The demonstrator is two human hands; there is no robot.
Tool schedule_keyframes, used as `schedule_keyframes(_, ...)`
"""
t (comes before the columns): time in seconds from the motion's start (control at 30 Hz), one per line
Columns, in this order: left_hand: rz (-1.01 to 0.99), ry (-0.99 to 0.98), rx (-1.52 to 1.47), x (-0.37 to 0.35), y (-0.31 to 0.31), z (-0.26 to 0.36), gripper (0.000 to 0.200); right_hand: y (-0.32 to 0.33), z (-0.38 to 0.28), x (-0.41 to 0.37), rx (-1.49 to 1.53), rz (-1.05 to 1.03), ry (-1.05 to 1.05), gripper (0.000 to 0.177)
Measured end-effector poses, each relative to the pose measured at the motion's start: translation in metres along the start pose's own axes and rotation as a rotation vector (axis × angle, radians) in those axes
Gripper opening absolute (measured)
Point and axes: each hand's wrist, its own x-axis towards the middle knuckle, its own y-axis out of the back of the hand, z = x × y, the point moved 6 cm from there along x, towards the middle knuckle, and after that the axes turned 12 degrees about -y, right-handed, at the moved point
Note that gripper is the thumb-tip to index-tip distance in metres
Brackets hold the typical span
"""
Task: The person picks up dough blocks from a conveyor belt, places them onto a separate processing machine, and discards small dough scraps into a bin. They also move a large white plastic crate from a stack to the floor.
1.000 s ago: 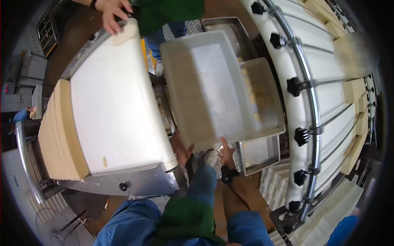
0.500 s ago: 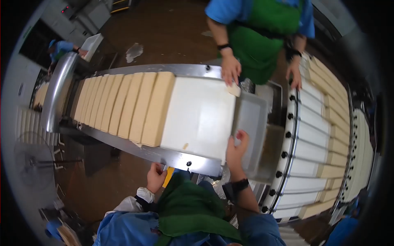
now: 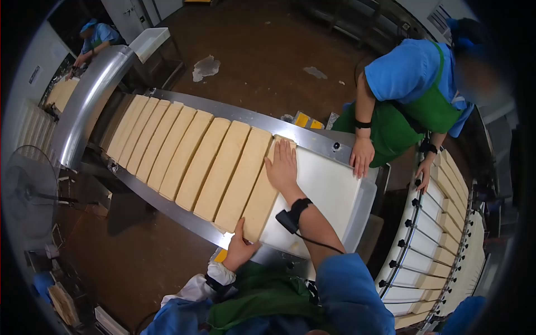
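Note:
Long pale dough strips (image 3: 201,164) lie side by side on a white conveyor belt (image 3: 326,190) between metal side rails (image 3: 234,114). At the near end of the rightmost strip (image 3: 262,204) is my left hand (image 3: 241,249), thumb and fingers apart, touching the strip's end by the near rail. My right hand (image 3: 282,169) lies flat with fingers spread across the far end of that same strip. A black band with a small device circles my right wrist.
Across the belt a co-worker in a green apron (image 3: 421,120) rests one hand on its far corner and another on a second conveyor (image 3: 413,240) at the right. A grey bin (image 3: 363,209) adjoins the belt's end. Another person (image 3: 100,34) stands far left, near a fan (image 3: 30,184).
My right hand has moved left from the belt's end onto the last strip. My left hand now touches the near end. The strips reach further right, and the view has shifted.

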Motion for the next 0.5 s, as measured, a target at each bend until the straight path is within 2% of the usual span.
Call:
schedule_keyframes(0.1,-0.081,0.121,-0.035,0.001,0.001,0.021,0.103,0.002,-0.002,-0.004,-0.041,0.077,0.003,0.067)
schedule_keyframes(0.2,0.031,0.063,-0.156,0.008,-0.007,0.004,0.105,0.021,-0.014,0.013,-0.091,0.038,-0.025,0.063)
schedule_keyframes(0.3,0.019,0.192,-0.234,0.009,-0.007,0.006,0.103,0.047,-0.019,0.036,-0.107,-0.202,-0.221,0.059)
schedule_keyframes(0.33,0.004,0.229,-0.244,0.010,-0.008,0.014,0.102,0.037,-0.013,0.038,-0.137,-0.184,-0.246,0.061)
schedule_keyframes(0.43,-0.062,0.164,-0.108,0.013,-0.015,0.012,0.100,0.047,0.034,0.027,-0.174,-0.158,-0.335,0.066)
schedule_keyframes(0.47,-0.074,0.016,-0.009,0.017,-0.019,0.006,0.097,0.060,0.055,0.017,-0.174,-0.153,-0.362,0.068)
schedule_keyframes(0.5,-0.081,-0.222,0.208,0.024,-0.022,0.008,0.093,0.078,0.080,0.003,-0.186,-0.132,-0.404,0.070)
